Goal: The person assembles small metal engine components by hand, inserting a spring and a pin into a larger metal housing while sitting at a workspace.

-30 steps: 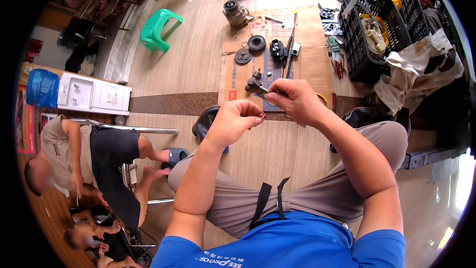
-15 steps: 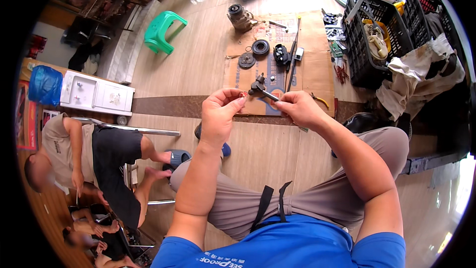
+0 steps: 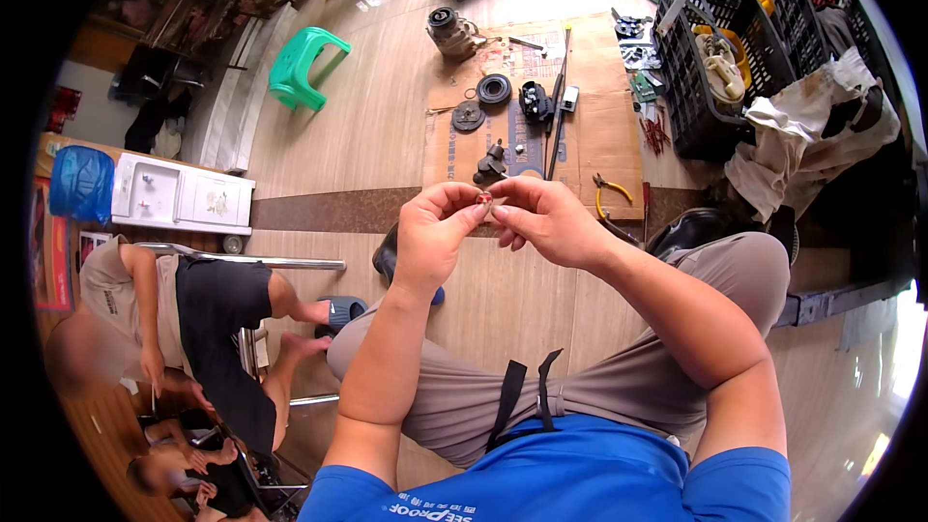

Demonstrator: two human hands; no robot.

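Two hands meet over one tiny reddish part (image 3: pixel 482 199), pinched between the fingertips of the left hand (image 3: pixel 432 232) and the right hand (image 3: pixel 543 220); both are closed on it, and it is too small to tell its long axis or which way it points. The grip hangs in the air above the person's knees. Just beyond it a flattened cardboard sheet (image 3: pixel 592 126) lies on the pale wooden floor (image 3: pixel 387 126), carrying dark machine parts (image 3: pixel 495 90), a long thin rod (image 3: pixel 557 106) lying roughly away from the grip, and yellow-handled pliers (image 3: pixel 611 191) near the right hand. Farther beyond and to the right stands a black plastic crate (image 3: pixel 706 68) beside a heap of cloth (image 3: pixel 802 135). Far beyond to the left is a green stool (image 3: pixel 305 66). Well left of the grip, another person (image 3: pixel 184 300) sits by a white box (image 3: pixel 184 195).
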